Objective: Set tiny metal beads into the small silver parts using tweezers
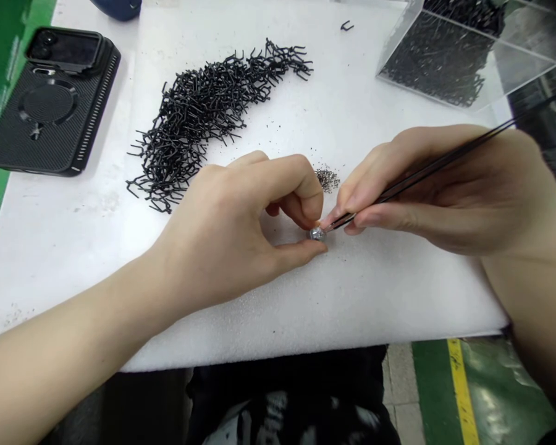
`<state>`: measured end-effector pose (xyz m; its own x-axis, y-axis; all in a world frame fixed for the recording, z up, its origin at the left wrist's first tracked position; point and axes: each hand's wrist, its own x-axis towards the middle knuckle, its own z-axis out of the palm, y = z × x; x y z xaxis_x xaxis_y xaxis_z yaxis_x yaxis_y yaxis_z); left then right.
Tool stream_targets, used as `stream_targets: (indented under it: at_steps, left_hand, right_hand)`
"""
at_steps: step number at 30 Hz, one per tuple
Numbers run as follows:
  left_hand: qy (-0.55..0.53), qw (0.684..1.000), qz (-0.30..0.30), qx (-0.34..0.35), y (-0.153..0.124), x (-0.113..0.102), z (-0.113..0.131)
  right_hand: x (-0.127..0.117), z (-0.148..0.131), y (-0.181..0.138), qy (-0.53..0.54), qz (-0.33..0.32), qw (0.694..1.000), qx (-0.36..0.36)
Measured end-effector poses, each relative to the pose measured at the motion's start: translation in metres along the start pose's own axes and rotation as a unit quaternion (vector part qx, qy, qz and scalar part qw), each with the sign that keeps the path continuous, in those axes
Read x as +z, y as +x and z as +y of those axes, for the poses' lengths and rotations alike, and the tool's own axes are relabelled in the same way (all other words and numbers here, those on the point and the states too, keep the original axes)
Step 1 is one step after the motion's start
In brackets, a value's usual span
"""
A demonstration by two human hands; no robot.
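Between the thumb and index finger of my left hand [241, 216] is a small shiny metal part [317, 234], held just over the white foam sheet. My right hand [426, 185] is closed around dark tweezers [421, 168], whose tips meet the metal part from the right. Whether the tips grip anything is too small to tell. Just behind the fingers lies a little heap of tiny metallic bits [327, 179], partly hidden by my left hand.
A long pile of black forked pieces [199, 111] spreads behind my left hand. One loose black piece [347, 26] lies farther back. At the back right, a clear plastic box [449, 55] holds more. A phone in a black case [50, 105] rests at the left.
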<state>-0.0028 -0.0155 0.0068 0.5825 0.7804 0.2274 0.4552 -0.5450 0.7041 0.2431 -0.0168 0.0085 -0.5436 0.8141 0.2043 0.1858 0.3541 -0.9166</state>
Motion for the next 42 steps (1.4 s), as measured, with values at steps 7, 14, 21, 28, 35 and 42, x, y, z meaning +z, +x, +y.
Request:
stream_targets:
  at_steps: [7,14,21,28,35,42]
  left_hand:
    - [0.006,1.000,-0.010,0.003,-0.0004,-0.0024,0.0054]
    - [0.009,1.000,-0.011,-0.019,0.0001,-0.0020,0.0066]
    - [0.007,1.000,-0.011,-0.009,0.0009,-0.0016,0.0060]
    - [0.014,1.000,-0.001,-0.009,-0.0009,-0.0025,0.0072]
    - [0.038,0.998,-0.003,0.041,-0.0015,-0.0017,0.0031]
    - [0.063,0.996,-0.008,0.055,0.0008,0.0001,0.0012]
  right_hand:
    - [-0.0005,0.0009,-0.0006,-0.009,-0.004,1.000,-0.010]
    - [-0.0013,0.0009,-0.0008,-0.018,0.002,1.000,-0.013]
    - [-0.0003,0.0016,-0.0005,-0.021,-0.003,1.000,-0.018]
    - [0.0010,-0.0014,-0.0007,-0.031,0.037,0.999,-0.004]
    - [-0.0003,-0.0010,0.0029,-0.092,0.087,0.992,0.008]
    - [0.0029,-0.0024,0.0048,-0.115,0.075,0.990,0.027]
